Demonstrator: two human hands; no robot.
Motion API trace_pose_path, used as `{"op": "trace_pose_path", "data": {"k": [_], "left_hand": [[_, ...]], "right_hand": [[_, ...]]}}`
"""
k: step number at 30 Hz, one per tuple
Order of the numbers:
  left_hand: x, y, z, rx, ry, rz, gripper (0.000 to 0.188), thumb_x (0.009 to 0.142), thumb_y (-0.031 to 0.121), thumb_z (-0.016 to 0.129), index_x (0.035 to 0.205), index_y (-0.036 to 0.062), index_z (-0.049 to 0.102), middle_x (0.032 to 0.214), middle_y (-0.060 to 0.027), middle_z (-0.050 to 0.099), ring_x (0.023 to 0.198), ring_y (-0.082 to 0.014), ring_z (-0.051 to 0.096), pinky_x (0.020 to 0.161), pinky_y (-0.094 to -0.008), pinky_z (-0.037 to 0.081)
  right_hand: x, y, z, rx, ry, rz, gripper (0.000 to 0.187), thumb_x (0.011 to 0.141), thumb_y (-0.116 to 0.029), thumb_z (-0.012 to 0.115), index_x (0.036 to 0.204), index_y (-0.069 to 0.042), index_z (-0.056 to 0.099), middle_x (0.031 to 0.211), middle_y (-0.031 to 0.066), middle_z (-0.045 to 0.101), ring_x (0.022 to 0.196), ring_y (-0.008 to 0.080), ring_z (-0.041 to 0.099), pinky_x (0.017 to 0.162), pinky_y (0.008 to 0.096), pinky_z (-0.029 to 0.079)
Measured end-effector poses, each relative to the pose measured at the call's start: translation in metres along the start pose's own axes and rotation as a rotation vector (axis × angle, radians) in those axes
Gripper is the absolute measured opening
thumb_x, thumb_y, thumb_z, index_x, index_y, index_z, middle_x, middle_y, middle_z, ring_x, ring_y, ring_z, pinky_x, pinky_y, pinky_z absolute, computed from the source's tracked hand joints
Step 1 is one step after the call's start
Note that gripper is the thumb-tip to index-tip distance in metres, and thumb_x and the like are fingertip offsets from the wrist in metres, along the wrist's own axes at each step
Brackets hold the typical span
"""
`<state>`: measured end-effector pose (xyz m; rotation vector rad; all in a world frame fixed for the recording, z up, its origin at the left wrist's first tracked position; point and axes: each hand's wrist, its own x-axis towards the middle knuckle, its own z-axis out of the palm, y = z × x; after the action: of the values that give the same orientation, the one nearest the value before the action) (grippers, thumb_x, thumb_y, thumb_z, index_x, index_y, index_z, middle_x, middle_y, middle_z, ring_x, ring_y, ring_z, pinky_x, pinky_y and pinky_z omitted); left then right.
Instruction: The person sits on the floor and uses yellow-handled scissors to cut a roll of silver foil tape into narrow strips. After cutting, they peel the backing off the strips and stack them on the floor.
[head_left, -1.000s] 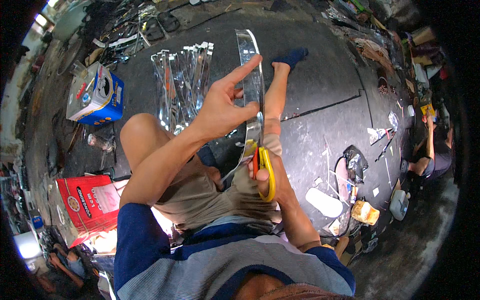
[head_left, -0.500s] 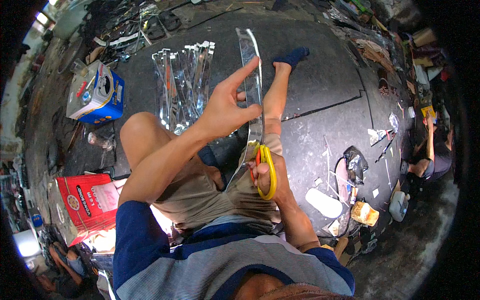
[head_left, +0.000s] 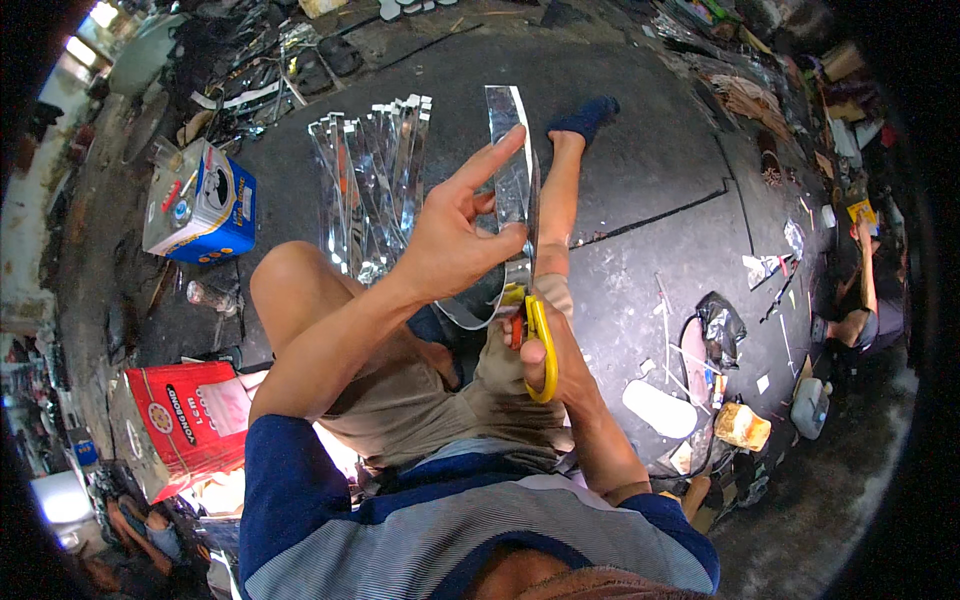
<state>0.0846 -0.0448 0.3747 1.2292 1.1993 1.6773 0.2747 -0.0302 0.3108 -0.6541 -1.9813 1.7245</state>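
My left hand (head_left: pixel 445 240) pinches a clear plastic strip (head_left: pixel 505 108) with a white edge, its thumb and index finger stretched along it. The strip's top end points away from me, and its lower part curls in a loop below the hand. My right hand (head_left: pixel 565 365) is closed round the yellow handles of a pair of scissors (head_left: pixel 550 345). Their blade lies upright against the strip's right side, beside my left thumb. Whether the blades are parted is hard to make out. Beyond my left hand lies a bundle of similar clear strips (head_left: pixel 375 180) on the dark floor mat.
To the left stand a blue and white tin (head_left: pixel 225 215) and a red box (head_left: pixel 175 430). My bare legs frame the work. At right lie a white oval pad (head_left: pixel 658 408), a black plastic bag (head_left: pixel 718 322) and scraps. Another person (head_left: pixel 865 300) sits at far right.
The strip has come nearer to me, and its lower part now bows into a loop. The scissors' blade now shows along the strip's right side, by my left thumb.
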Motion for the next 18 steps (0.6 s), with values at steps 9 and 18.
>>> {"op": "trace_pose_path", "data": {"k": [9,18], "left_hand": [[0.001,-0.010,-0.002,-0.024,0.039,-0.014,0.078,0.070,-0.010,0.061,0.143,0.0014,0.036,0.143,-0.0077,0.042,0.117,-0.0106,0.047,0.091,-0.0241,0.044],[0.021,-0.004,-0.025,0.013,0.122,-0.042,0.073,0.070,-0.012,0.060,0.140,0.0004,0.042,0.142,-0.0088,0.044,0.100,-0.0062,0.055,0.076,-0.0214,0.048]], "right_hand": [[-0.004,-0.010,0.007,0.088,0.053,0.154,0.087,0.069,-0.086,0.047,0.086,0.000,0.053,0.062,-0.0005,0.048,0.048,0.0066,0.046,0.042,0.0224,0.038],[-0.013,0.005,0.004,0.075,-0.049,0.162,0.056,0.079,-0.049,0.072,0.089,0.002,0.052,0.068,0.0097,0.050,0.064,0.0176,0.049,0.059,0.0334,0.042]]}}
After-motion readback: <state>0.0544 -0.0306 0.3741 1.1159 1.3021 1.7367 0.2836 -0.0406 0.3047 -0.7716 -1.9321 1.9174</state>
